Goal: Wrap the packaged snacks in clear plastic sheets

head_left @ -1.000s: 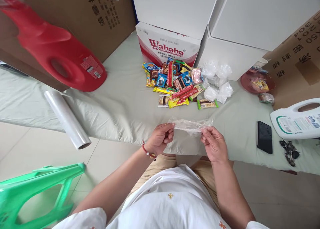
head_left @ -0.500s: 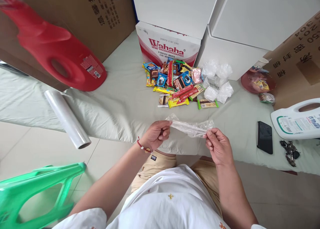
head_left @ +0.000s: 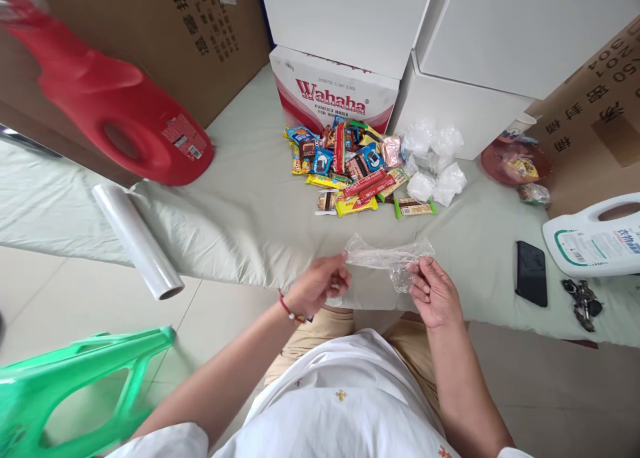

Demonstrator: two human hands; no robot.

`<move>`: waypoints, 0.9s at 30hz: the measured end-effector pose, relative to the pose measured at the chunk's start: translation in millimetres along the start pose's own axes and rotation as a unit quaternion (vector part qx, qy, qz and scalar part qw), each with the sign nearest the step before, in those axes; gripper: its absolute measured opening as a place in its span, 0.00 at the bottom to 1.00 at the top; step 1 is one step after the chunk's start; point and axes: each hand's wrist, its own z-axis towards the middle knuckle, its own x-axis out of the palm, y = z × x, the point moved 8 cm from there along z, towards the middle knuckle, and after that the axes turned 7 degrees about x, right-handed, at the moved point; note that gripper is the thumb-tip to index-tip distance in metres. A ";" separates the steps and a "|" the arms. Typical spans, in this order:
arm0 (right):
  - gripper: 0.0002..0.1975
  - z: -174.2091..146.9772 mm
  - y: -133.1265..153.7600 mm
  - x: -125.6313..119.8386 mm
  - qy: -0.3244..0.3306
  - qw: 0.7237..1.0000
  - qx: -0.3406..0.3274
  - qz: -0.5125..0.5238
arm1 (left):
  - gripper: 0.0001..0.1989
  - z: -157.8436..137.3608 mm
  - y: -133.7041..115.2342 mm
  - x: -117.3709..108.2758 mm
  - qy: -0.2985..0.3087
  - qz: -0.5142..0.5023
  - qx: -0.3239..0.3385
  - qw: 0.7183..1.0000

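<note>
A crumpled clear plastic bag [head_left: 385, 258] is stretched sideways between my hands, above the front edge of the cloth. My left hand [head_left: 323, 281] pinches its left end between thumb and forefinger, and a red bracelet circles that wrist. At the other end, the fingers of my right hand [head_left: 436, 291] are closed on the plastic. Beyond the bag lies a heap of wrapped snack bars [head_left: 357, 168] in red, blue, yellow and green. Just right of the heap are several bunched-up clear plastic bags [head_left: 435, 161].
A Wahaha carton [head_left: 335, 88] and white boxes stand behind the snacks. To the left are a red jug [head_left: 125, 111], a plastic film roll [head_left: 137, 241] and a green stool [head_left: 100, 378]. On the right lie a phone [head_left: 531, 273], keys [head_left: 583, 305] and a white detergent bottle [head_left: 595, 238].
Both hands hold the plastic bag as before, and it has shifted slightly to the right. The left hand's lower fingers have loosened a little; the bag's right end hangs lower.
</note>
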 end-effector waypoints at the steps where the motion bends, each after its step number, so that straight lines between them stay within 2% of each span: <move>1: 0.20 0.1 -3.7 1.4 -0.002 1.000 0.006 0.011 | 0.29 -5.1 13.8 11.8 0.026 -0.008 -0.031 0.999; 4: 0.20 -1.7 -11.1 6.1 0.002 0.999 0.019 0.037 | 0.31 -12.2 41.6 41.4 0.066 -0.046 -0.082 0.993; 6: 0.20 -3.8 -13.2 7.9 0.011 0.998 0.029 0.046 | 0.31 -5.8 43.9 48.3 0.046 -0.082 -0.067 0.993; 9: 0.20 -5.9 -7.9 2.2 0.008 0.998 0.027 0.052 | 0.26 9.1 29.9 41.9 0.012 -0.075 0.000 0.997; 12: 0.19 -7.1 10.6 -11.5 -0.009 0.999 -0.020 0.048 | 0.21 13.8 14.2 32.1 0.034 0.020 0.043 0.998; 14: 0.17 -8.5 24.5 -19.3 -0.011 0.997 -0.060 0.038 | 0.17 9.7 1.5 25.8 0.047 0.046 0.089 0.994; 17: 0.14 -9.1 32.4 -23.4 0.014 0.997 -0.074 0.030 | 0.15 -1.4 -13.4 26.9 0.102 -0.027 0.144 0.984; 20: 0.11 -7.0 23.8 -21.4 0.053 0.998 -0.031 0.030 | 0.16 -5.2 -12.6 39.3 0.183 -0.158 0.108 0.964; 23: 0.10 -4.3 13.4 -20.5 0.071 0.997 0.006 0.034 | 0.14 6.4 -6.2 43.3 0.170 -0.210 0.084 0.959; 25: 0.11 -2.5 9.6 -21.7 0.071 0.996 0.020 0.042 | 0.20 15.3 -3.9 46.3 0.163 -0.203 0.094 0.961; 27: 0.11 -1.0 8.7 -24.0 0.065 0.996 0.023 0.052 | 0.30 18.9 -4.4 54.8 0.200 -0.194 0.107 0.954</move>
